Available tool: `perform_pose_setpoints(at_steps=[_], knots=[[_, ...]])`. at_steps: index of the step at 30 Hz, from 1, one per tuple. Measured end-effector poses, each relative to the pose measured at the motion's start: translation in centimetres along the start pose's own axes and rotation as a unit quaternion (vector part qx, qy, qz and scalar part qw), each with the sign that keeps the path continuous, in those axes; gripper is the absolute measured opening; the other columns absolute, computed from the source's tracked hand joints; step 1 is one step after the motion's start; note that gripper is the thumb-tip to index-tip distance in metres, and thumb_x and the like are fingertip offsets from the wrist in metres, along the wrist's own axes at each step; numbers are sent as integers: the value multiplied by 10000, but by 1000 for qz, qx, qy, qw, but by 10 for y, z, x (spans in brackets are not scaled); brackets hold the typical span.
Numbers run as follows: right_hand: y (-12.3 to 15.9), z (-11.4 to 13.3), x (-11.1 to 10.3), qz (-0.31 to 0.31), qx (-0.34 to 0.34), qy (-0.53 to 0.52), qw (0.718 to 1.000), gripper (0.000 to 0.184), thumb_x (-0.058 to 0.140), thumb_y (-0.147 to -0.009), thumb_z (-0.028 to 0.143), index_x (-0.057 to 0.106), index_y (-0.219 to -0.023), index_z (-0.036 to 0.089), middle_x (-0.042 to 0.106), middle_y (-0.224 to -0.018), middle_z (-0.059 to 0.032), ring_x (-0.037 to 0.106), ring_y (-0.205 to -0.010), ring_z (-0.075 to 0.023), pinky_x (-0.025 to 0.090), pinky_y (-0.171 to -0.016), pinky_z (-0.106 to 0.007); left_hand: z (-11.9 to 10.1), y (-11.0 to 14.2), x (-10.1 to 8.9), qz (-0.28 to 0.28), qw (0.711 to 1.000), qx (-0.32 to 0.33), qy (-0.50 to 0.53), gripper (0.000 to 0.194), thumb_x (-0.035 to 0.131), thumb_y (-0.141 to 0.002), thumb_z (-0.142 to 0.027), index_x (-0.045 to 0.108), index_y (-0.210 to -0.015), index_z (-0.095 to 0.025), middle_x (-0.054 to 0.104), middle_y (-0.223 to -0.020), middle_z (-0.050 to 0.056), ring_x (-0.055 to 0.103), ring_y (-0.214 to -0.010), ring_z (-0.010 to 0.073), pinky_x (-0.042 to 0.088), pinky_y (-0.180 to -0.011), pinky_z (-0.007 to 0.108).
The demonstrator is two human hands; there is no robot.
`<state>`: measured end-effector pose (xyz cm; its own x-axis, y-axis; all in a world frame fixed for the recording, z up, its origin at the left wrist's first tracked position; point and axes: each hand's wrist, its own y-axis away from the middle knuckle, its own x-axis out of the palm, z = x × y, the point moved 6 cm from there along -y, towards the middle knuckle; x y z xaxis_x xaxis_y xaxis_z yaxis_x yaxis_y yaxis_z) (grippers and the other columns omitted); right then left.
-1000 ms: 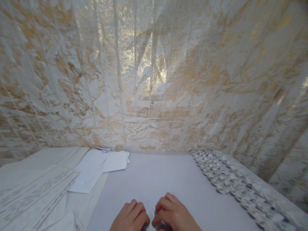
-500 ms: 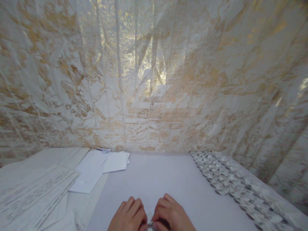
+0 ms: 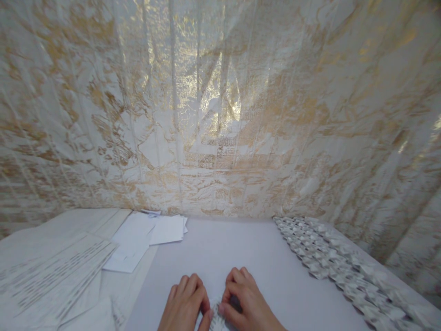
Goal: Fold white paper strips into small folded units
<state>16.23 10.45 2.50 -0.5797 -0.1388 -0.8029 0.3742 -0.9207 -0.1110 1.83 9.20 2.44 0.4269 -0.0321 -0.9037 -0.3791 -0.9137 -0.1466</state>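
Note:
At the bottom middle, a small piece of printed paper [image 3: 216, 316], white with dark marks, lies between my two hands, its lower part cut off by the picture edge. My left hand [image 3: 186, 299] has curled fingers, with thumb and forefinger closed at the paper's left side. On the other side, my right hand [image 3: 245, 299] pinches the paper's right edge, thumb and forefinger together. Both hands are low over a smooth pale sheet [image 3: 230, 248]. How the paper is folded is too blurred to make out.
Printed sheets [image 3: 58, 276] overlap at the left, with blank white papers [image 3: 129, 243] and a small stack of white slips [image 3: 167, 230] behind them. Rows of folded paper pieces [image 3: 320, 257] line the right side. A gold-patterned curtain [image 3: 220, 115] hangs at the back.
Both hands have risen slightly in the picture and moved a little apart at the fingertips. More of the printed paper between them now shows. The view has shifted slightly.

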Motion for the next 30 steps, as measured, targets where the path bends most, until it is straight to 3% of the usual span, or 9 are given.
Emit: perform_pose_setpoints(at_steps=[7,16,21,24,30], knots=[[-1,1,-3,8,16,-3,1000,217,846,-755,75,681,-856,173,614,-988,-45,554,-1016,-255,394,-929,-389,0,0,-2,-5,1000,-26,14,120,589,-761,-89,617,-826,-185,644,-1021,84,587,-1013,278,407,-862,399],[3,1,-8,39,6,-48,998,263,718,-733,7,690,-917,193,590,-1017,-43,536,-1062,-251,365,-984,-396,4,0,-5,-6,998,-26,52,202,610,-773,-109,651,-943,-210,658,-1061,74,586,-1048,280,413,-899,405],[6,-3,-16,55,-7,-120,991,384,571,-628,-29,670,-928,189,603,-1027,-40,551,-1111,-232,220,-1131,-461,1,0,-4,6,998,-3,63,358,616,-784,-105,691,-1092,-271,676,-1123,53,582,-1086,273,419,-923,403],[8,-6,-16,43,-9,-137,990,347,544,-657,-6,673,-911,192,604,-1003,-30,571,-1099,-224,128,-1172,-500,-2,0,-2,8,999,15,47,474,611,-763,-70,720,-1151,-319,669,-1159,43,570,-1112,264,417,-925,385],[9,-6,-11,30,-18,-106,994,280,646,-729,33,688,-937,215,589,-1005,-23,555,-1066,-238,314,-1069,-455,-3,3,-3,-2,998,51,29,383,590,-711,-41,719,-991,-267,682,-1113,44,568,-1073,266,403,-906,395]])
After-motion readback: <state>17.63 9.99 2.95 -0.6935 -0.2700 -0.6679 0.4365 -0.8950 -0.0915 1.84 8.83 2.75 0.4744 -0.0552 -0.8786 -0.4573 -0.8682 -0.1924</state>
